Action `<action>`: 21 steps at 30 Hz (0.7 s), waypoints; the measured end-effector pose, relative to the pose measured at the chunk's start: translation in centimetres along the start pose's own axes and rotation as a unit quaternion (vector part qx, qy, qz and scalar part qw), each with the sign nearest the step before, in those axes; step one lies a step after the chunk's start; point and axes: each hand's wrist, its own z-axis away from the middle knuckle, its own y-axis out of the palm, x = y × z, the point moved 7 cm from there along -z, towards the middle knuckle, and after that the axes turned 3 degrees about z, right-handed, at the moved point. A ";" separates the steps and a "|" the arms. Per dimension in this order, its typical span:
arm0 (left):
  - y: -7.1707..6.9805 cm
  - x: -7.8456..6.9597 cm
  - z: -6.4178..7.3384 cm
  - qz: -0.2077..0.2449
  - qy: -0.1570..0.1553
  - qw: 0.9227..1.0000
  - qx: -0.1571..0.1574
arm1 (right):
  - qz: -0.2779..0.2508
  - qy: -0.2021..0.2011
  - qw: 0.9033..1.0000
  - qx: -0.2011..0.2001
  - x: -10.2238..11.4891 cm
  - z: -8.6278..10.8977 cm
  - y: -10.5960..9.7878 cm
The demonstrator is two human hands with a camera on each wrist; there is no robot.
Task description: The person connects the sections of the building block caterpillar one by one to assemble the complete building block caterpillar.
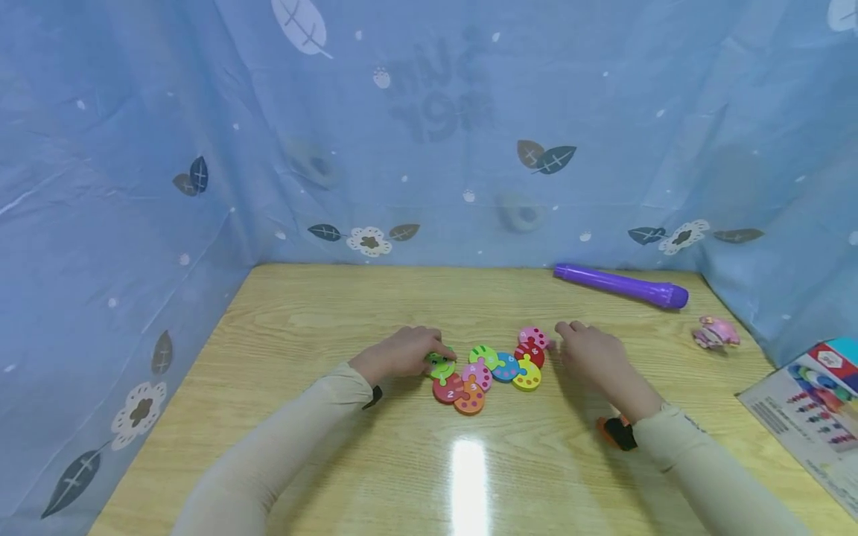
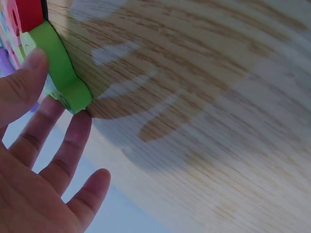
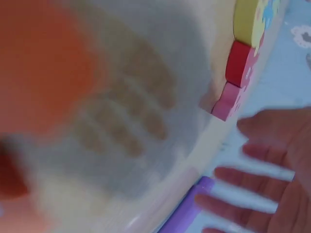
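Observation:
A caterpillar puzzle of numbered, interlocking wooden pieces (image 1: 471, 402) lies in a zigzag on the table, its colours running from green through red, orange, pink, blue and yellow. At its left end is the green caterpillar head piece (image 1: 442, 367), which has a smiling face. My left hand (image 1: 407, 352) holds this piece, thumb on its face and fingertips along its outer end (image 2: 75, 94). Beyond the other end, beside the pink end piece (image 1: 533, 338), my right hand (image 1: 593, 357) hovers with nothing in it. Its fingers are spread apart in the right wrist view (image 3: 272, 170).
A purple toy microphone (image 1: 623, 286) lies at the back right of the table. Right of it sits a small pink toy (image 1: 716, 333). A printed toy box (image 1: 814, 417) stands at the right edge. Blue patterned cloth (image 1: 429, 134) encloses the back and sides.

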 end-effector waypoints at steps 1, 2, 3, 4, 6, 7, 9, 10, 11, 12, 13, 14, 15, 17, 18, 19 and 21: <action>0.1 0.1 0.0 0.000 0.000 1.000 0.000 | 0.002 0.017 1.000 0.002 -0.3 0.8 -0.1; 0.1 0.1 0.0 0.001 0.000 1.000 0.000 | 0.001 0.036 0.999 0.011 -0.6 1.6 -0.2; 0.2 0.1 0.1 0.002 0.000 1.000 0.001 | -0.001 0.057 0.998 0.024 -1.0 2.4 -0.2; 0.3 0.1 0.1 0.002 0.001 1.000 0.001 | -0.006 0.080 0.996 0.039 -1.4 3.3 -0.2; 0.3 0.1 0.0 0.002 0.003 1.000 -0.002 | -0.017 0.121 0.990 0.065 -2.1 4.9 -0.1; 0.2 0.2 0.0 0.003 0.003 1.000 -0.003 | -0.021 0.134 0.988 0.072 -2.3 5.7 -0.1; 0.2 0.2 0.0 0.002 0.000 1.000 -0.005 | -0.023 0.145 0.986 0.074 -2.4 7.0 -0.2; 0.1 0.3 0.0 0.001 -0.002 1.000 -0.005 | -0.023 0.146 0.986 0.073 -2.4 7.6 -0.2; 0.0 0.3 0.0 0.001 -0.004 1.000 -0.005 | -0.024 0.147 0.986 0.075 -2.4 8.1 -0.2; 0.0 0.3 0.0 0.002 -0.006 1.000 -0.005 | -0.026 0.150 0.985 0.078 -2.3 8.6 -0.1; 0.0 0.3 0.0 0.001 -0.008 1.000 -0.003 | -0.027 0.154 0.984 0.081 -2.3 9.0 0.1; 0.0 0.3 0.0 0.001 -0.008 1.000 -0.002 | -0.034 0.162 0.983 0.086 -2.4 9.4 0.3; 0.1 0.3 0.0 0.002 -0.009 1.000 -0.001 | -0.044 0.172 0.980 0.093 -2.4 9.8 0.5; 0.2 0.3 -0.1 0.001 -0.010 1.000 0.001 | -0.063 0.186 0.975 0.106 -2.4 10.5 1.1; 0.2 0.3 -0.1 0.002 -0.010 1.000 0.002 | -0.071 0.189 0.974 0.107 -2.4 10.8 1.3; 0.3 0.3 -0.1 0.001 -0.010 1.000 0.002 | -0.077 0.191 0.973 0.106 -2.3 11.0 1.6; 0.4 0.4 -0.2 0.003 -0.011 1.000 0.003 | -0.082 0.189 0.973 0.103 -2.1 11.3 2.0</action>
